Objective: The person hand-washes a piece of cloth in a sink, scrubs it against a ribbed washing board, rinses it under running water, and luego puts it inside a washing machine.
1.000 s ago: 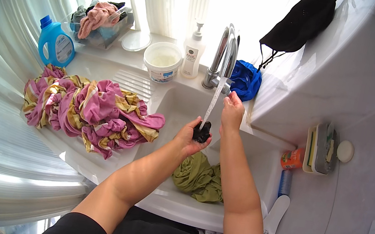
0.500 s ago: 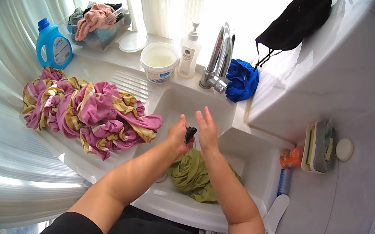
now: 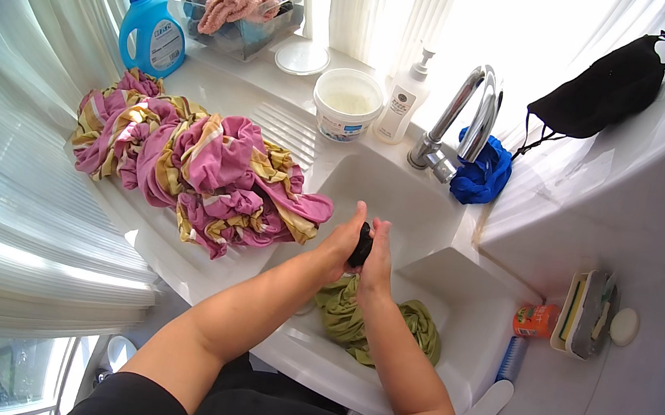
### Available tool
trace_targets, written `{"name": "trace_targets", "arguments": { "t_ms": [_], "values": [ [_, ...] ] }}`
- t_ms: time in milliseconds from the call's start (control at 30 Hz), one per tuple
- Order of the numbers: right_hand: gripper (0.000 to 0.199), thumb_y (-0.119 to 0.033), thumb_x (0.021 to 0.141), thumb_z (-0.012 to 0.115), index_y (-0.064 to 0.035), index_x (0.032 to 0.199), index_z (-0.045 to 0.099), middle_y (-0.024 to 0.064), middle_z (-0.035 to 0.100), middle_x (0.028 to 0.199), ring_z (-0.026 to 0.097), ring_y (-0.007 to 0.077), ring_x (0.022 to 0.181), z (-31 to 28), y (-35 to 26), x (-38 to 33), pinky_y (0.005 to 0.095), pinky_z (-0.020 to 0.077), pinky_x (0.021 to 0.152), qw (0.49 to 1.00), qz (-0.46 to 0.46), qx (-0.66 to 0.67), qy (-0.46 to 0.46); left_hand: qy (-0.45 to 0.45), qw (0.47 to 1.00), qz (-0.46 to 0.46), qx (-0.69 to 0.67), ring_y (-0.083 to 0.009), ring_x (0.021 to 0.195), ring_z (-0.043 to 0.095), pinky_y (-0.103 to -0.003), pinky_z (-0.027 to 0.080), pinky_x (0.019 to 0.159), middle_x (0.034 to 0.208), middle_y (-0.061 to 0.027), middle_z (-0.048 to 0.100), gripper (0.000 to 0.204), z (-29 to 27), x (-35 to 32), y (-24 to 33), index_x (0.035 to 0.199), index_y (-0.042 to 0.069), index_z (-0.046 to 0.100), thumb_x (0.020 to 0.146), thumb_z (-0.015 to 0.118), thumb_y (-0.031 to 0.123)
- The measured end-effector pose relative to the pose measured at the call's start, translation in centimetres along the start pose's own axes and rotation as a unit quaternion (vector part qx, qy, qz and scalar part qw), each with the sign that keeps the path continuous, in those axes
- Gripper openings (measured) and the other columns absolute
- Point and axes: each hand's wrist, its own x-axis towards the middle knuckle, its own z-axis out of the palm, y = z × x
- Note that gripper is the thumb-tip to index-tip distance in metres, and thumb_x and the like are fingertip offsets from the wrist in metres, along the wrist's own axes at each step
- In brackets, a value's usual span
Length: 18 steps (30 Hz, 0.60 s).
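The left hand [image 3: 340, 247] and right hand [image 3: 378, 262] clasp a small black wad [image 3: 361, 245] between their palms over the sink [image 3: 384, 190], above olive-green fabric [image 3: 342, 314]; back there, blue detergent jug [image 3: 154, 38], tub [image 3: 345, 112] and pump bottle [image 3: 401, 108] carry printed labels

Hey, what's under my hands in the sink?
Below your left hand and right hand, crumpled green cloth lies in the sink. Your right forearm covers part of it; anything beneath the cloth is hidden.

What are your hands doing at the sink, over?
Left hand and right hand close together, small black item between them. Green cloth bunched in sink below. Nothing seen blocking hands.
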Motion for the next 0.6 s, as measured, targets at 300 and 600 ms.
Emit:
{"name": "trace_targets", "arguments": {
  "t_ms": [300, 600],
  "values": [
    [0.031, -0.009, 0.084, 0.066, -0.0041, 0.114, 0.058, 0.0069, 0.063, 0.098, 0.062, 0.0139, 0.08, -0.4, -4.1, -6.0, 0.0252, 0.053, 0.061, 0.977, 0.029, -0.124, -0.17, -0.064, 0.985, 0.127, 0.098, -0.017, 0.089, 0.061, -0.038, 0.055, 0.074, 0.104, -0.0054, 0.059, 0.023, -6.8, -7.9, 0.7, 0.113, 0.006, 0.053, 0.093, 0.054, 0.018],
    [0.021, -0.022, 0.086, 0.068, -0.0073, 0.102, 0.066, 0.0008, 0.066, 0.087, 0.06, 0.0081, 0.069, 17.3, 1.4, -15.4, 0.023, 0.0442, 0.053, 0.963, 0.01, -0.029, -0.269, 0.073, 0.953, 0.281, -0.086, -0.0191, 0.094, 0.061, -0.04, 0.054, 0.081, 0.104, -0.0076, 0.06, 0.021, -19.8, -26.0, 1.5, 0.112, 0.006, 0.051, 0.098, 0.045, 0.021]
  ]
}}
